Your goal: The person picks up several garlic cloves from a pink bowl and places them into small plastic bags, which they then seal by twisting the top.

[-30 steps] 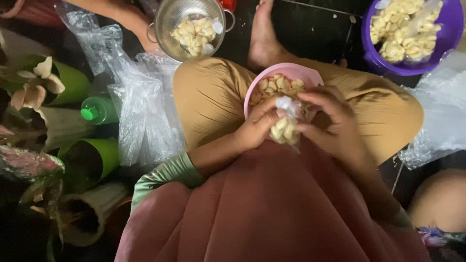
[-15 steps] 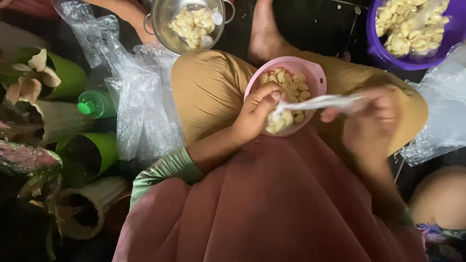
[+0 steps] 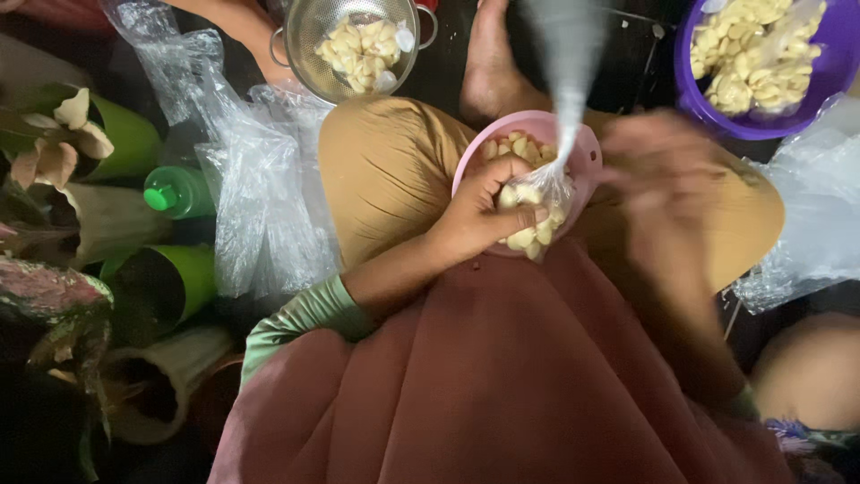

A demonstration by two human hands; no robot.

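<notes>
My left hand (image 3: 475, 215) grips the filled bottom of a small clear plastic bag (image 3: 540, 215) packed with pale, peeled pieces. It holds the bag over a pink bowl (image 3: 587, 148) of the same pieces, which rests on my lap. The bag's long empty neck stretches upward as a blurred streak. My right hand (image 3: 663, 170) is a motion blur just right of the bowl. Whether it touches the bag's neck is unclear.
A metal colander (image 3: 305, 54) and a purple bowl (image 3: 833, 81) on the floor hold more pale pieces. Another person's foot (image 3: 493, 54) lies between them. Loose clear plastic (image 3: 260, 197), a green bottle (image 3: 175, 193) and green tubes (image 3: 170, 282) lie at my left.
Both hands first held the bag together over the bowl. Then my right hand drew the bag's neck out to the right. Now the neck points upward and the right hand is blurred.
</notes>
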